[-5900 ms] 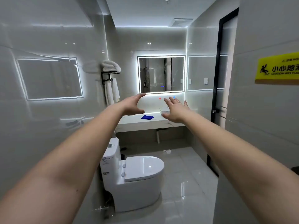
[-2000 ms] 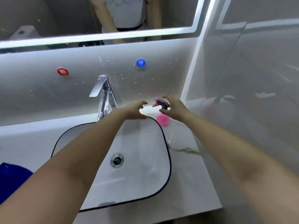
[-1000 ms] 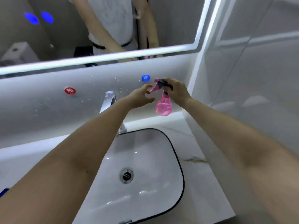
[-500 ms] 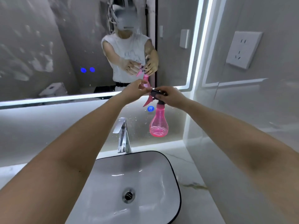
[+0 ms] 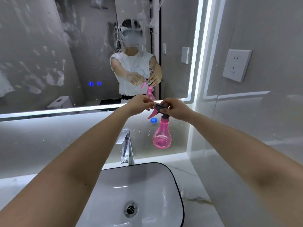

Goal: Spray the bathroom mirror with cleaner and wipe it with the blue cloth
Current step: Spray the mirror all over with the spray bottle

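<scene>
Head cam: holding spray bottle (image 5: 162,138) by its top w/ right hand (image 5: 176,110), pinching nozzle (image 5: 159,106) w/ left hand (image 5: 141,104) at 9 o'clock, facing mirror (image 5: 49,46) at 11, no blue cloth in sight; might drop into sink (image 5: 177,181) at 6 bc held by top only.

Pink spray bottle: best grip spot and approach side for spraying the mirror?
Take the narrow neck under the dark head of the pink spray bottle, from the back, opposite the trigger. The round bulb is likely too wide; the neck leaves a finger for the trigger. The right hand holds the head from that side; the left hand pinches the nozzle.
</scene>
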